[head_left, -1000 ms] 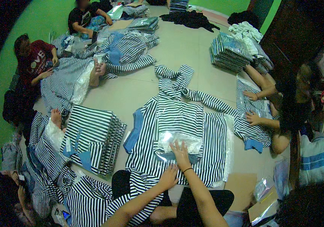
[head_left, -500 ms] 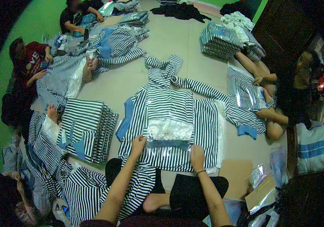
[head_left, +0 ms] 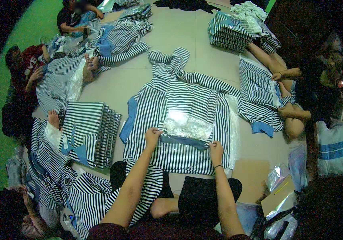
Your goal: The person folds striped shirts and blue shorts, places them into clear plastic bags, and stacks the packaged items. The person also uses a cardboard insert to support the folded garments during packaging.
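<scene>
In front of me lies a folded black-and-white striped shirt in a clear plastic bag [head_left: 190, 102], slightly tilted, with white lace and a blue band at its near end. My left hand [head_left: 153, 137] pinches the bag's near left corner. At the near right corner, my right hand [head_left: 216, 152] is closed on the bag's edge too. Beneath the packet, a striped garment [head_left: 141, 136] with blue trim is spread on the floor, one sleeve reaching right. A knotted striped bundle [head_left: 171, 62] sits just beyond the packet.
A stack of bagged striped shirts [head_left: 83, 134] stands at my left, another stack [head_left: 229, 32] at the far right. Co-workers sit to the left and right with striped garments. Loose striped cloth [head_left: 95, 200] lies by my left knee; cardboard [head_left: 253, 180] and plastic bags [head_left: 277, 178] lie right.
Both hands have moved away from me with the bag's near edge. The packet has shifted right and turned slightly, and the clear flap between my hands is now drawn in.
</scene>
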Tool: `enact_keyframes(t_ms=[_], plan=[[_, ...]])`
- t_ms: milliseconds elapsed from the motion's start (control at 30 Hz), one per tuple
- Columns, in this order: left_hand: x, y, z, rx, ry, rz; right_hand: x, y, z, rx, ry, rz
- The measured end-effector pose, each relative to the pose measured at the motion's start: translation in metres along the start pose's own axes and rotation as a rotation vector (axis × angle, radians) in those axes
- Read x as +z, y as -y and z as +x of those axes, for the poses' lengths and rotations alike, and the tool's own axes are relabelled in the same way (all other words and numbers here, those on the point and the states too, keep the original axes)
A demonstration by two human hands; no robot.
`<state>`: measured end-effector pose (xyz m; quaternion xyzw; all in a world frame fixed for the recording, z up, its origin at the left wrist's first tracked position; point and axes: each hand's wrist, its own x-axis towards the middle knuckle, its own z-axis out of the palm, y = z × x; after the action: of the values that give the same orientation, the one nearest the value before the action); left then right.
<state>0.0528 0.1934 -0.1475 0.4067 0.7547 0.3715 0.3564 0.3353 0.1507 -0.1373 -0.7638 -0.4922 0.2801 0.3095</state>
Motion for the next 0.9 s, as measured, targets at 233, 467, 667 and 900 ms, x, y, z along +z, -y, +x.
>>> enact_keyframes(t_ms=[233,467,667,900], plan=[[-0.032,0.028,-0.021,-0.242,0.302,-0.351,0.021,0.039,-0.043,-0.450,-0.136,-0.156],[-0.047,0.030,-0.028,-0.310,0.399,-0.418,0.107,0.106,-0.084,-0.731,0.204,-0.105],[-0.051,0.026,-0.026,-0.247,0.402,-0.311,0.134,0.120,-0.086,-0.761,0.217,-0.354],[-0.044,0.031,-0.028,-0.134,0.307,-0.110,0.155,0.119,-0.088,-0.726,0.249,-0.518]])
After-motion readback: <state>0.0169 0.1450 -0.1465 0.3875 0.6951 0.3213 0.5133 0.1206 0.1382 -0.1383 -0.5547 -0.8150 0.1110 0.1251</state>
